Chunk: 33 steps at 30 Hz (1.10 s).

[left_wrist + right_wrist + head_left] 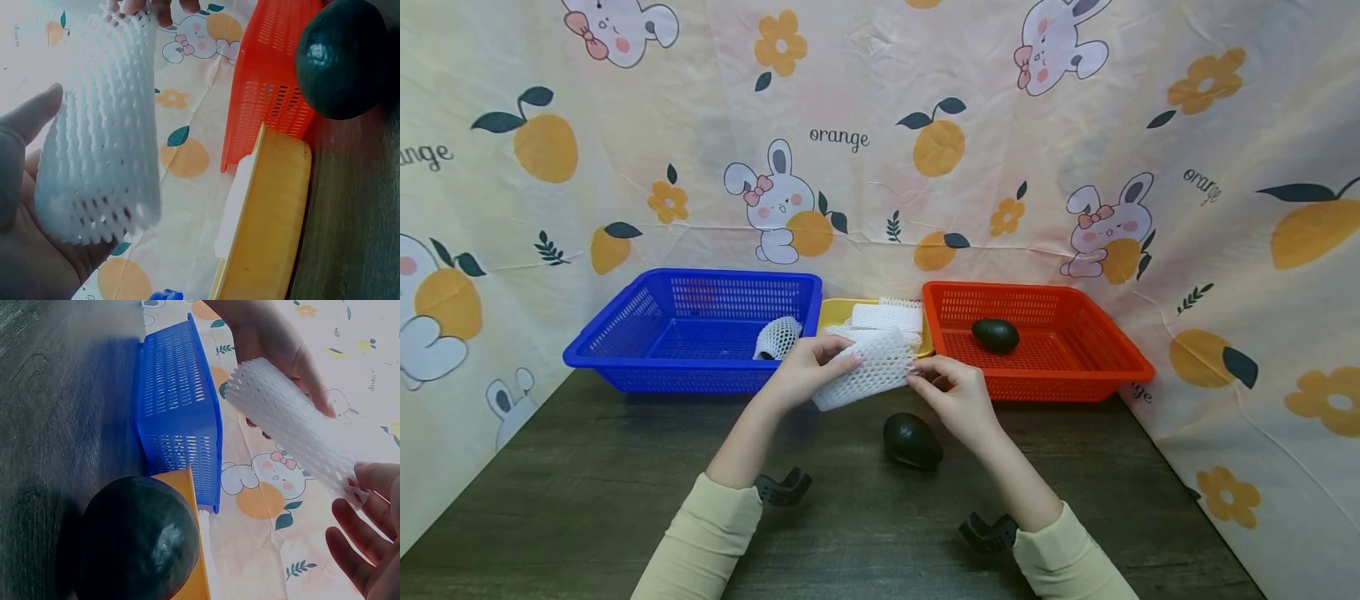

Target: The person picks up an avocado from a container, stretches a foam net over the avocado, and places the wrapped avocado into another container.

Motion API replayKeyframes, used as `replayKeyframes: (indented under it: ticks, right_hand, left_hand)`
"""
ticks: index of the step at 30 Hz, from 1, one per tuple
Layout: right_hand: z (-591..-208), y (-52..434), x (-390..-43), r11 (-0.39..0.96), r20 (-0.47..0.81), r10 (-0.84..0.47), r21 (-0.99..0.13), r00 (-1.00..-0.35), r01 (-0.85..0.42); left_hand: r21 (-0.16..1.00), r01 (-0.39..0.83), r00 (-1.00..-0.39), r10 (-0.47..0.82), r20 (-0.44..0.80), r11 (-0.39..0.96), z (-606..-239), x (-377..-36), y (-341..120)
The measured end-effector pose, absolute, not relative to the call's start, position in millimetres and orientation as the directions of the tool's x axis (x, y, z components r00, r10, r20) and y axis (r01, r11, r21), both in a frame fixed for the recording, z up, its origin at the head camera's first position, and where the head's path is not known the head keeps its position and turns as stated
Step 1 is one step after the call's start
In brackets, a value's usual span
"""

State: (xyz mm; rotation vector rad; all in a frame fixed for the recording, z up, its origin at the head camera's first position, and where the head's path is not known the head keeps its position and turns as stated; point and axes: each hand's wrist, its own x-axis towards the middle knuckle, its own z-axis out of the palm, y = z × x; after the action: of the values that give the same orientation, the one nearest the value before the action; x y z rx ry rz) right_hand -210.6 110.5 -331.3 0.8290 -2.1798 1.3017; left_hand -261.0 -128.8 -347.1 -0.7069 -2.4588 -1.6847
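A white foam mesh sleeve [874,367] is stretched between both hands above the dark tabletop. My left hand [806,372] holds it around one end, thumb on top, as the left wrist view also shows on the foam sleeve [103,131]. At the opposite end my right hand [953,395] pinches the edge between thumb and fingertips; the right wrist view has the right hand [375,531] at that rim. Below the hands a dark green avocado [912,441] lies bare on the table, large in the right wrist view as the avocado [140,540].
A blue basket [670,377] at the back left contains one foam-sleeved item [777,337]. The red basket [1045,386] at the back right holds another avocado [996,335]. Between them sits a yellow tray [833,313] with several white foam sleeves [887,317]. A printed cloth hangs behind.
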Motion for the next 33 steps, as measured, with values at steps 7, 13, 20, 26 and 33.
replayKeyframes:
  ticks: [7, 13, 20, 26, 33]
  right_hand:
    - [-332.6, 109.5, -210.7, 0.382, 0.665, -0.197, -0.624, -0.720, -0.682]
    - [-334.2, 109.3, -212.8, 0.381, 0.688, -0.174, -0.612, -0.704, -0.693]
    - [-355.2, 115.1, -233.6, 0.363, 0.693, -0.183, -0.612, -0.698, -0.703]
    - [-362.9, 119.8, -240.4, 0.333, 0.697, -0.197, -0.613, -0.689, -0.716]
    - [-360.7, 122.9, -239.7, 0.310, 0.697, -0.204, -0.620, -0.687, -0.721]
  left_hand:
    - [0.821, 0.423, -0.881, 0.387, 0.273, 0.383, -347.5, -258.7, -123.6]
    - [0.822, 0.388, -0.875, 0.445, 0.188, 0.416, -349.1, -257.8, -118.1]
    - [0.864, 0.340, -0.865, 0.484, 0.133, 0.370, -350.4, -256.9, -118.0]
    - [0.866, 0.351, -0.856, 0.497, 0.142, 0.357, -349.6, -257.1, -120.9]
    - [0.865, 0.358, -0.865, 0.473, 0.165, 0.352, -349.5, -258.2, -123.3]
